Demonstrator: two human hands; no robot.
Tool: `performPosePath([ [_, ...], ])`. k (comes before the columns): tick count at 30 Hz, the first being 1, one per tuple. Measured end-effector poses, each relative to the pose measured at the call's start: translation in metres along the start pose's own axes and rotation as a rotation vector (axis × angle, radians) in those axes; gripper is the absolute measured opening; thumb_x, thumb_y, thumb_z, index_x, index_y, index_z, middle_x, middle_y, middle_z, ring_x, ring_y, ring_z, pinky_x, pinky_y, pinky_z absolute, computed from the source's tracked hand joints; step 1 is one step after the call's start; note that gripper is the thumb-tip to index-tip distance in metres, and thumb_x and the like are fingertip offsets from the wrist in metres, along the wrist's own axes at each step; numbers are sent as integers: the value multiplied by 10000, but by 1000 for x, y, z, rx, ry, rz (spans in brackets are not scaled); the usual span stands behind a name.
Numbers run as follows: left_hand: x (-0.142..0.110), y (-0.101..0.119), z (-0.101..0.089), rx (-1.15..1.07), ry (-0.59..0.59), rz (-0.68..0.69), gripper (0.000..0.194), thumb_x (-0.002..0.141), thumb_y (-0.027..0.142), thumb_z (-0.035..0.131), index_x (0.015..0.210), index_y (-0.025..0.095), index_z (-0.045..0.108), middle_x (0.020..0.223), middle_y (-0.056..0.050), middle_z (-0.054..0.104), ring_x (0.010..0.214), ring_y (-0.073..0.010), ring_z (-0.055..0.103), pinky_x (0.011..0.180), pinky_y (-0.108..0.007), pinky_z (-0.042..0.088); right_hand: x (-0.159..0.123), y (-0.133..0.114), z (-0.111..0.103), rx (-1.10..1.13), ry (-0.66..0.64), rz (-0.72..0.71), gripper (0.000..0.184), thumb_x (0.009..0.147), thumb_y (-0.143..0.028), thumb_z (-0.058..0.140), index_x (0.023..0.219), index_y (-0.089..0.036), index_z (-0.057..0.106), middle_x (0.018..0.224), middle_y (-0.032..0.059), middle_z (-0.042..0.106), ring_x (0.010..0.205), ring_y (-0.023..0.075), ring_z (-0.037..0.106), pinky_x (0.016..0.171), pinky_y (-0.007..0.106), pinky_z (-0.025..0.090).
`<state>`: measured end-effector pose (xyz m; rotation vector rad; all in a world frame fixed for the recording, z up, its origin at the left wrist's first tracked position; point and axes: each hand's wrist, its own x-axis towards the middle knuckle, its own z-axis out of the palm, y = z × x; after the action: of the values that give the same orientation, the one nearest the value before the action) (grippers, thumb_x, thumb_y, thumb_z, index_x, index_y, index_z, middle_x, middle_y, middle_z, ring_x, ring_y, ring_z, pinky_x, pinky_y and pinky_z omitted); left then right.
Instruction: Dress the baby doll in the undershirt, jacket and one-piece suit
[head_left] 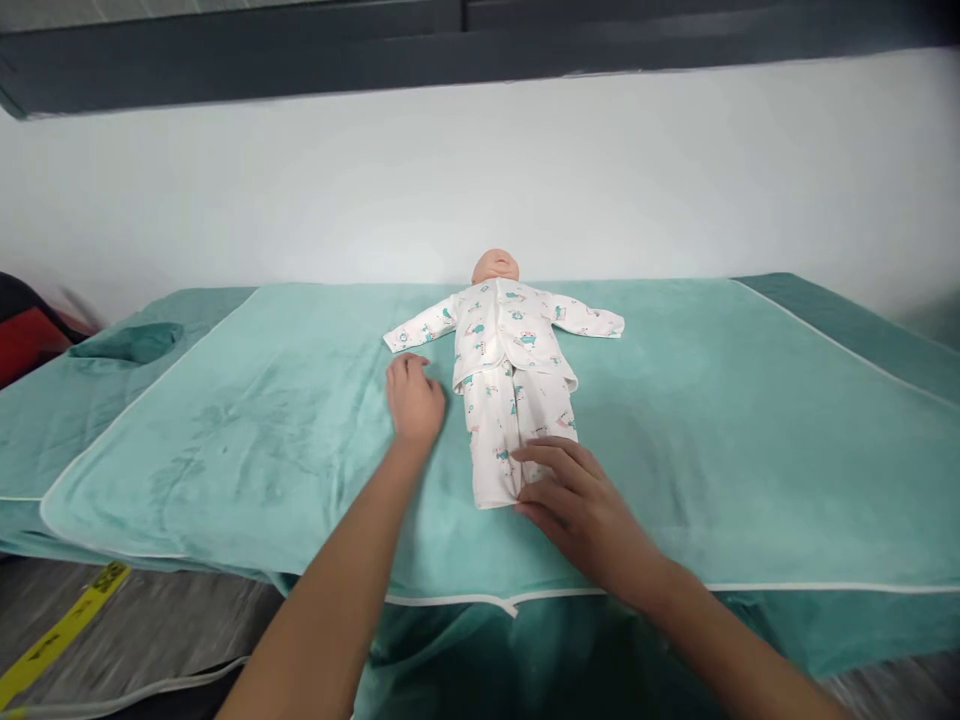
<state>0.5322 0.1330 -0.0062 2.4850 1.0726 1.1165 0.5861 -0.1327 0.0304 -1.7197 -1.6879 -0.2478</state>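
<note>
A baby doll lies on its back in a white printed baby jacket with its sleeves spread out. White printed trousers extend below the jacket toward me. My right hand is over the lower part of the right trouser leg. Its thumb and index finger come together at the inner corner of the hem, while the other fingers stretch across the cloth; that leg's end is mostly hidden. My left hand rests on the green cover just below the left sleeve cuff, fingers loosely bent and nothing in them.
The soft green cover with white piping drapes over the bed or table. Behind it rises a white wall with a dark ledge above. A red and black item is at the far left. Yellow tape marks the floor.
</note>
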Motion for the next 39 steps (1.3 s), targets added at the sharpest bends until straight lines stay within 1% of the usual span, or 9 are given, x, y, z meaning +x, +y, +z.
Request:
performPosePath([
  [3, 33, -17, 11, 134, -24, -98, 496, 819, 168, 506, 1315, 147, 497, 1391, -186, 476, 1302, -348, 417, 1045, -497, 368, 17, 32, -24, 86, -27, 50, 59, 907, -264, 606, 866, -257, 647, 1245, 58, 630, 1173, 250, 565, 964, 456, 489],
  [6, 63, -36, 21, 204, -107, -141, 622, 860, 324, 538, 1442, 168, 382, 1477, -190, 416, 1344, -366, 377, 1059, -526, 345, 40, 99, -31, 69, 163, 308, 149, 896, -333, 594, 1019, -253, 624, 1165, 78, 633, 1074, 242, 602, 931, 444, 500],
  [8, 79, -47, 26, 247, -168, -117, 629, 885, 383, 513, 1460, 177, 365, 1489, -190, 411, 1344, -372, 375, 1053, -533, 337, 53, 155, -25, -99, 292, 492, 358, 848, -363, 618, 1173, -215, 583, 1188, 126, 591, 1074, 284, 574, 927, 487, 479],
  [10, 92, -56, 29, 292, -223, -51, 583, 916, 385, 453, 1457, 180, 375, 1477, -187, 429, 1314, -372, 404, 1034, -527, 342, 62, 206, -13, -294, 276, 637, 535, 789, -365, 650, 1274, -164, 547, 1292, 193, 509, 1171, 359, 490, 959, 550, 423],
  [15, 116, -70, 39, 387, -252, 81, 530, 948, 344, 371, 1450, 176, 378, 1351, -192, 531, 1214, -380, 460, 978, -516, 346, 70, 274, 3, -443, 192, 722, 457, 826, -314, 560, 1268, -204, 594, 1191, 174, 524, 1013, 325, 536, 889, 506, 441],
  [20, 127, -73, 46, 484, -210, 82, 494, 945, 251, 334, 1423, 138, 385, 1292, -210, 541, 1160, -383, 470, 922, -488, 362, 74, 302, -6, -380, 265, 768, 366, 809, -208, 496, 1138, -198, 654, 1038, 130, 574, 820, 243, 558, 766, 385, 459],
  [27, 122, -65, 42, 578, -158, -118, 458, 924, 97, 233, 1344, 92, 415, 1241, -220, 538, 1137, -348, 489, 902, -456, 387, 68, 324, -20, -464, 397, 875, 357, 777, -102, 404, 992, -145, 686, 992, 142, 597, 940, 266, 511, 844, 392, 415],
  [31, 115, -64, 38, 567, -156, -261, 412, 919, 110, 279, 1294, 70, 445, 1245, -224, 532, 1174, -345, 473, 950, -458, 380, 65, 316, -18, -492, 372, 897, 345, 761, -112, 446, 985, -155, 705, 1005, 155, 593, 978, 299, 473, 800, 391, 398],
  [39, 75, -58, 8, 492, -173, -276, 398, 888, 137, 370, 1260, 81, 501, 1267, -215, 539, 1200, -335, 488, 985, -447, 378, 53, 267, -7, -556, 266, 716, 448, 787, -111, 462, 1203, -130, 628, 1260, 182, 528, 1132, 323, 445, 933, 433, 394],
])
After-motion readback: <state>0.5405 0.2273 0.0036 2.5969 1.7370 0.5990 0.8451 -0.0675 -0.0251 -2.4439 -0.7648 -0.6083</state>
